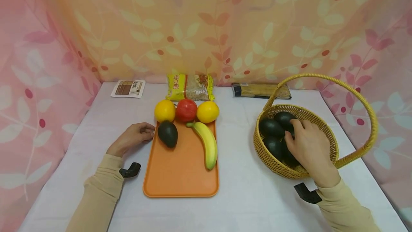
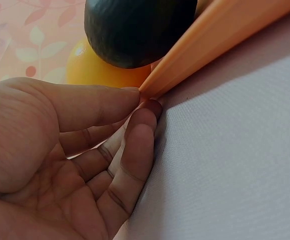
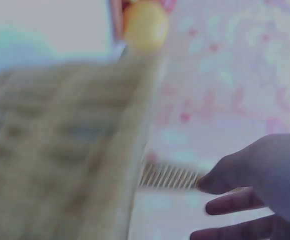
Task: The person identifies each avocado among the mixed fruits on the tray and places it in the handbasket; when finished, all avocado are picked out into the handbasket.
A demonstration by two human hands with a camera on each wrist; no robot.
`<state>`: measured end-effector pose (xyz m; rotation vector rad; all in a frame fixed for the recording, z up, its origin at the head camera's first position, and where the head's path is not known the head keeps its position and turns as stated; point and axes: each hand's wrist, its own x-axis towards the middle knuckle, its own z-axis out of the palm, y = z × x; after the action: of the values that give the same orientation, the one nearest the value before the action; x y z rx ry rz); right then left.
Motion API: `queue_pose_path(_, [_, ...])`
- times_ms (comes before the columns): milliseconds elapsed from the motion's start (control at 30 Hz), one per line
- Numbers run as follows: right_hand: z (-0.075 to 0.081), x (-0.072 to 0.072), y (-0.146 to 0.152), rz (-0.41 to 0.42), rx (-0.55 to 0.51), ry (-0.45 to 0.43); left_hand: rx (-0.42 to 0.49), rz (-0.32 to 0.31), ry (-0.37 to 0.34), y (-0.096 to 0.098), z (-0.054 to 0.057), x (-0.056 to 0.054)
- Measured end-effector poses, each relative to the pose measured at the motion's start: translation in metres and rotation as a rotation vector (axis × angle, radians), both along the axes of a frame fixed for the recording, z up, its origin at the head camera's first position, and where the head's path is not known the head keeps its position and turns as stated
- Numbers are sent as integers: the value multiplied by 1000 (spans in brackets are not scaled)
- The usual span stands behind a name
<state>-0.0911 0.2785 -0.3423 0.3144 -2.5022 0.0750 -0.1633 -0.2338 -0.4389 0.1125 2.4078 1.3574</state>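
Note:
My left hand (image 1: 136, 138) is at the left edge of an orange tray (image 1: 180, 183). In the left wrist view, its thumb and fingertips pinch the tray's rim. On the tray lie a dark avocado (image 1: 167, 134) and a banana (image 1: 208, 148). Two yellow fruits (image 1: 165, 110) and a red fruit (image 1: 186, 110) sit across its far end. At the right, my right hand (image 1: 309, 146) reaches into a wicker basket (image 1: 267, 158) with several dark avocados (image 1: 271, 127). The right wrist view shows its fingers apart, nothing visible between them; contact with the avocados is unclear.
The basket's tall handle (image 1: 370, 117) arches over its right side, beyond my right hand. Along the back of the white-covered table (image 1: 241, 196) lie a flat packet (image 1: 128, 88), a yellow pasta bag (image 1: 190, 87) and a long noodle pack (image 1: 260, 91). Patterned curtains (image 1: 154, 28) enclose the table.

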Motion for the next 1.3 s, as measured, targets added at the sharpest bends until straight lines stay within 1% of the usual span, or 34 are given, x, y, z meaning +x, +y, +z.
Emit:
queue_pose_path(67, [5, -2, -16, 52, -23, 24, 3, 1, -3, 0, 0, 0])
queue_pose_path(167, [10, -4, -42, 148, -51, 24, 6, -2, 5, -1, -1, 0])
queue_pose_path(367, [15, -10, -97, 384, -80, -87, -9, 5, 21, -3, -1, 0])
queue_pose_path(500, [11, -19, -129, 480, -32, -130, -9, 4, 10, -3, -1, 1])
queue_pose_path(600, [3, -28, -151, 519, 26, -156, -7, 4, 6, -2, -1, 1])
queue_pose_path(667, [-2, -33, -164, 545, 46, -178, -18, 2, 16, -2, 0, 2])
queue_pose_path(800, [-11, -38, -189, 603, 80, -197, -26, -3, 23, -1, 0, 1])
queue_pose_path(900, [-17, -40, -205, 633, 119, -194, -25, -4, 27, 0, 0, 2])
queue_pose_path(1000, [-23, -41, -219, 643, 170, -206, -41, -6, 38, 0, 1, 1])
queue_pose_path(1167, [-32, -42, -238, 650, 269, -261, -62, -6, 34, 0, 2, 1])
queue_pose_path(1300, [-38, -40, -250, 672, 340, -280, -77, -3, 29, 0, 2, 1])
